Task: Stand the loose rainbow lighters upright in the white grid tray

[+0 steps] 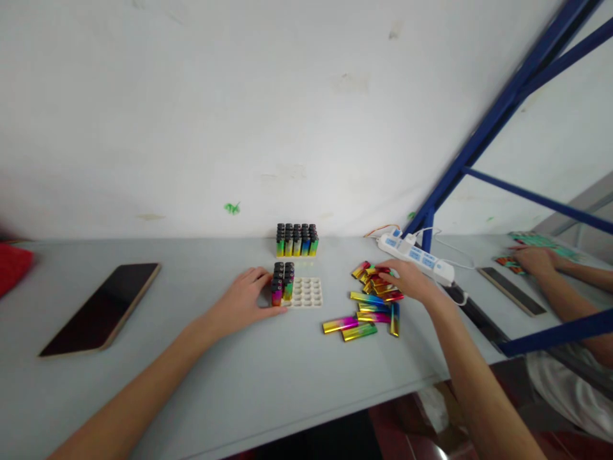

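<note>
My left hand (242,295) curves round the left side of a white tray (311,294) with round holes, thumb at its front corner and fingers behind. Two rows of black-topped lighters (283,282) stand upright in the tray's left part; the holes to their right show bare. My right hand (405,278) is over a heap of shiny metallic lighter sleeves (376,287) in red, gold, blue and green. Its fingers are closed on one at the heap's top, partly hidden by the hand. More sleeves (359,331) lie flat in front of the heap.
A second block of upright lighters (297,241) stands near the wall. At the left lies a dark tablet (103,310), with a red item (13,267) beyond. A power strip (416,257) and blue metal frame (460,160) are at the right. Another person's hands (536,259) work beyond it.
</note>
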A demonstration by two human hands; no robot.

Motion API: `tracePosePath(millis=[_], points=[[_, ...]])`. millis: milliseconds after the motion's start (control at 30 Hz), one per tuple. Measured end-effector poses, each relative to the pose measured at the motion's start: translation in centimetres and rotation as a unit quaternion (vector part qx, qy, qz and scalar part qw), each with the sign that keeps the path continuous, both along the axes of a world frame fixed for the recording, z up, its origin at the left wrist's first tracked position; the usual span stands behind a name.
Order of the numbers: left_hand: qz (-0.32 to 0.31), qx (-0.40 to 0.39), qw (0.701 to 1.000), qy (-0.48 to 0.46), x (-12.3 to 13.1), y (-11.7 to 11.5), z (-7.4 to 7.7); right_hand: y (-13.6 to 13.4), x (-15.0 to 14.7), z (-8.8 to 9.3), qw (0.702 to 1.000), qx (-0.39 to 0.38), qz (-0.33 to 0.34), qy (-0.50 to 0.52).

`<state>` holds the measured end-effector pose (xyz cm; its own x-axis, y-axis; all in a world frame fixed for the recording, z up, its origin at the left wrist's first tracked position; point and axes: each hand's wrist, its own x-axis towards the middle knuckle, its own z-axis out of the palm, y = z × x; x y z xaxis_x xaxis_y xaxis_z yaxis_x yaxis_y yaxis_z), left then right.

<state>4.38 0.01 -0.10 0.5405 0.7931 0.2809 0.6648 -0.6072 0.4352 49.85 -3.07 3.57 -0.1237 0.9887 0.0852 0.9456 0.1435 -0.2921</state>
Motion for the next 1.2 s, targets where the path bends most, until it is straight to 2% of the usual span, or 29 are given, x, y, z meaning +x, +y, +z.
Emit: tracePosePath(millis=[67,133,233,300,400,467,533,667,800,933,1033,1100,1200], points=[[0.002,0.0,1.0,0.002,0.0,0.0,0.0,0.1,0.4,-0.2,1.0,-0.002,0.013,0.011],[0.004,0.001,1.0,0.008,0.0,0.0,0.0,0.2,0.2,-0.3,0.998,0.03,0.015,0.047],[0.003,-0.002,1.0,0.014,0.1,-0.1,0.1,0.1,-0.9,0.0,0.981,0.086,-0.004,0.173],[0.002,-0.004,1.0,0.012,0.1,-0.1,0.2,0.0,-2.6,0.2,0.952,0.086,-0.018,0.292],[0.001,-0.009,1.0,0.007,0.1,-0.1,0.1,0.2,-6.6,0.5,0.882,0.038,-0.008,0.47],[0.0,-0.011,1.0,0.003,0.0,0.0,0.0,0.6,-9.7,0.7,0.835,-0.01,0.016,0.55],[0.002,-0.008,1.0,-0.003,0.0,0.0,-0.1,1.3,-12.5,1.1,0.805,-0.01,0.034,0.592],[0.015,-0.006,1.0,-0.007,0.2,-0.1,0.1,3.0,-16.4,1.8,0.81,0.005,0.056,0.584],[0.035,-0.004,0.999,-0.008,0.5,-0.4,0.2,3.5,-18.3,1.5,0.798,-0.001,0.078,0.597],[0.037,0.008,0.999,-0.013,0.5,-0.5,-0.1,2.3,-19.3,0.3,0.784,-0.072,0.11,0.607],[0.032,0.008,0.999,-0.014,0.4,-0.4,-0.2,1.1,-19.8,-0.5,0.779,-0.137,0.103,0.603],[0.033,0.006,0.999,-0.012,0.3,-0.4,-0.3,0.6,-20.2,-1.0,0.797,-0.143,0.087,0.581],[0.034,0.004,0.999,-0.013,0.3,-0.4,-0.2,0.3,-20.9,-1.5,0.849,-0.079,0.054,0.519]])
